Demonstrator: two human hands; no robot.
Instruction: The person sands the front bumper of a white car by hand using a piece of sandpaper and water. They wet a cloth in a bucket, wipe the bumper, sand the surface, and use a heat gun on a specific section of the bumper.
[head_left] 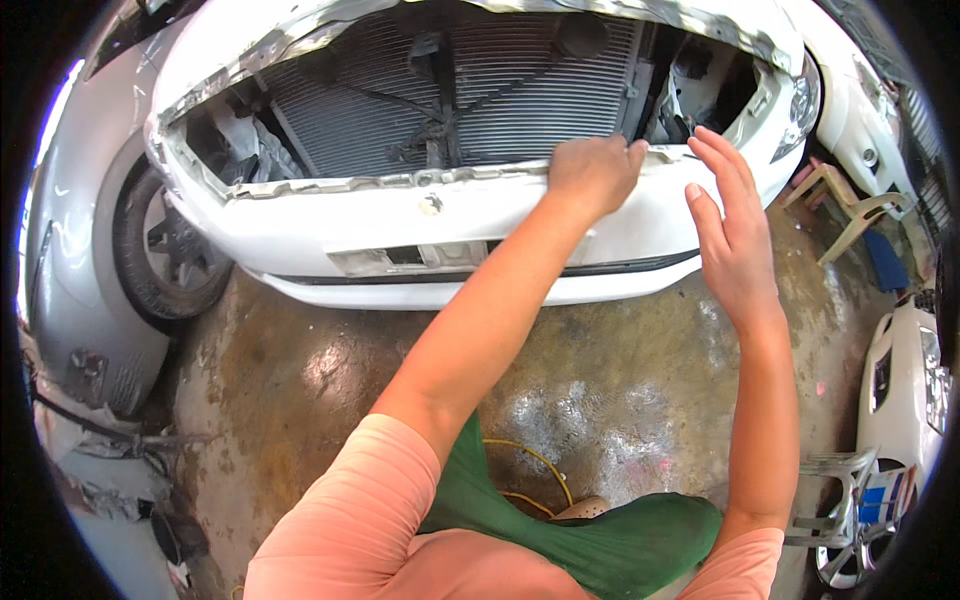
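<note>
A white car front bumper (380, 223) spans the upper middle, with a large opening showing a ribbed radiator (520, 80) and a dark central bracket (436, 135). My left hand (592, 175) rests on the bumper's upper edge right of centre, its fingers curled over the rim. My right hand (730, 225) is raised at the bumper's right part, fingers apart and slightly bent, holding nothing; whether the fingertips touch the edge I cannot tell. A bare rectangular plate recess (360, 262) sits lower on the bumper.
A grey car (85, 230) with a wheel (165, 240) stands at left. At right are a beige plastic chair (850, 210), a pale grey chair (840, 480) and a loose white bumper (880, 350). A yellow hose (540, 460) lies on the stained floor (330, 390).
</note>
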